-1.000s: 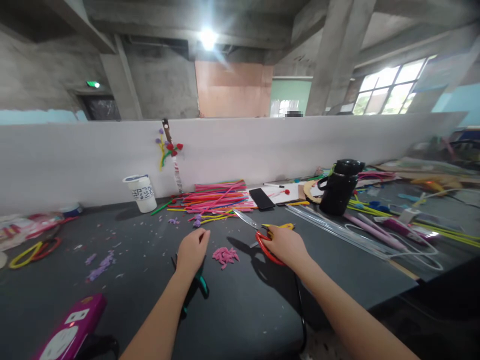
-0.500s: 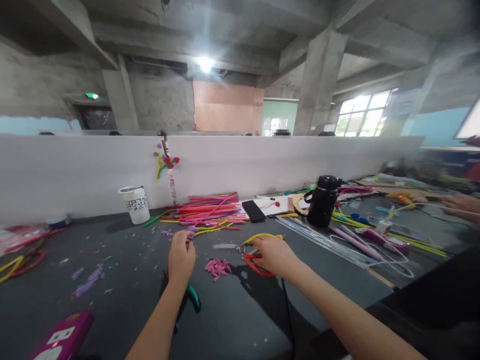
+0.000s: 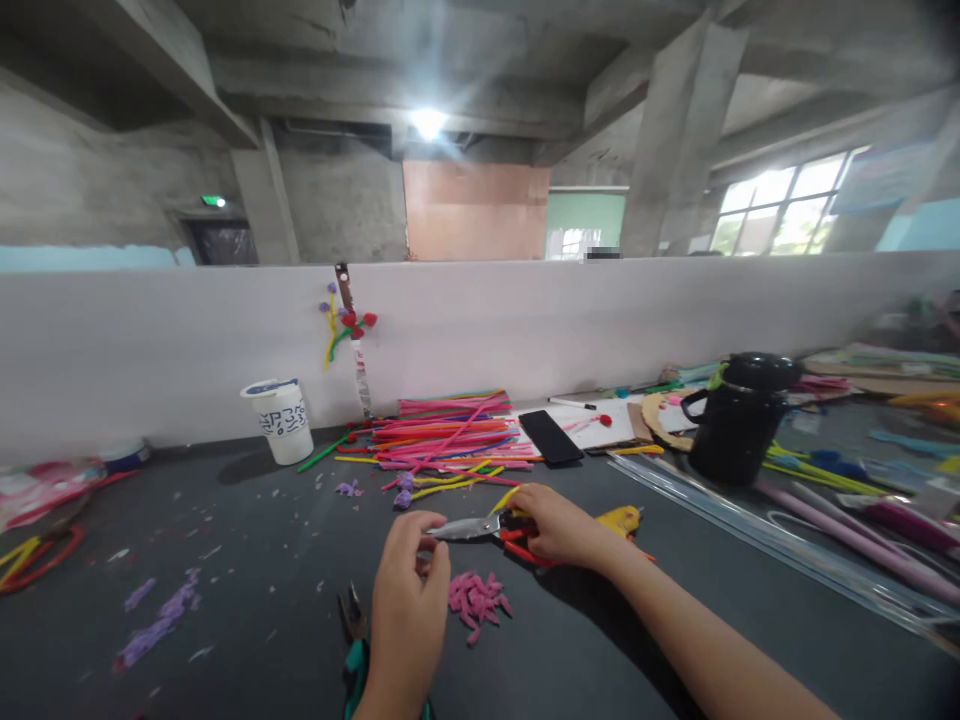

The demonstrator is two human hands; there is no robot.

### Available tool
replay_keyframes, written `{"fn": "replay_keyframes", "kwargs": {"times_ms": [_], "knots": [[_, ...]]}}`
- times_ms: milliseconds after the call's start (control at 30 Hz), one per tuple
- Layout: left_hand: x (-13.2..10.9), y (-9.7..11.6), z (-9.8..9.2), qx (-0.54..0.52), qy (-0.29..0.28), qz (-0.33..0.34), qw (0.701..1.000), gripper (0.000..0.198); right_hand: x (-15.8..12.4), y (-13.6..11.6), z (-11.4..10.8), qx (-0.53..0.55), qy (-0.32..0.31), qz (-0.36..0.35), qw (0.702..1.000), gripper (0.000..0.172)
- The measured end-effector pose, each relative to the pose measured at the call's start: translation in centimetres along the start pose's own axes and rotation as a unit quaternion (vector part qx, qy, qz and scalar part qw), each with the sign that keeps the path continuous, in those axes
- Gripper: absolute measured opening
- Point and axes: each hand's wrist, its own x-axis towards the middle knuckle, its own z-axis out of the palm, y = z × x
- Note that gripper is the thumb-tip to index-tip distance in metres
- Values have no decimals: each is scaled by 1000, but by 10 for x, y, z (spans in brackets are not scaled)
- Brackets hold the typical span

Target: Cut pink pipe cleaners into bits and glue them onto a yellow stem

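Observation:
My right hand [image 3: 559, 525] is closed round the handles of a pair of scissors [image 3: 472, 528], whose blades point left. At the blade tip, my left hand [image 3: 416, 565] has its thumb and fingers curled together; whatever it may hold is hidden. Just below the blades lies a small heap of pink fuzzy pieces [image 3: 478, 602]. A purple fuzzy flower [image 3: 403, 491] rests on the table beyond my left hand. Beside my left wrist are pliers [image 3: 354, 650] with green handles, partly covered by the forearm. A yellow glue gun [image 3: 621, 520] lies behind my right hand.
Pink and red pipe cleaners [image 3: 442, 435] lie at the back, beside a black phone [image 3: 551, 438]. A white cup [image 3: 277, 420] stands left, a black flask [image 3: 742, 420] right. Clear strips [image 3: 712, 520] stretch along the right. Purple scraps [image 3: 161, 620] are at the left.
My left hand has let go of the purple flower and come nearer, to the scissors' tip. My right hand has taken up the scissors. The view has shifted left.

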Motion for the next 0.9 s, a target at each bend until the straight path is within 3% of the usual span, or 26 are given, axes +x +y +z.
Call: {"fn": "replay_keyframes", "kwargs": {"times_ms": [100,200,333,467,633,767,900], "knots": [[1,3,-4,0,-8,-6,1000,16,-7,7,2,25,17,10,999,43],[5,2,-12,-22,21,-82,996,16,-7,9,4,38,40,27,998,42],[9,3,-13,-128,33,-169,977,18,-5,6,6,47,87,63,993,39],[7,10,-7,-188,20,-188,964,18,-7,3,7,55,115,79,989,26],[2,9,0,-178,-33,-185,966,29,-10,-2,8,58,114,78,989,14],[-1,-2,6,-176,20,-211,961,17,-12,-6,9,66,99,65,991,13],[-1,-11,9,-205,42,-239,948,22,-13,-7,9,76,93,65,991,15]]}}
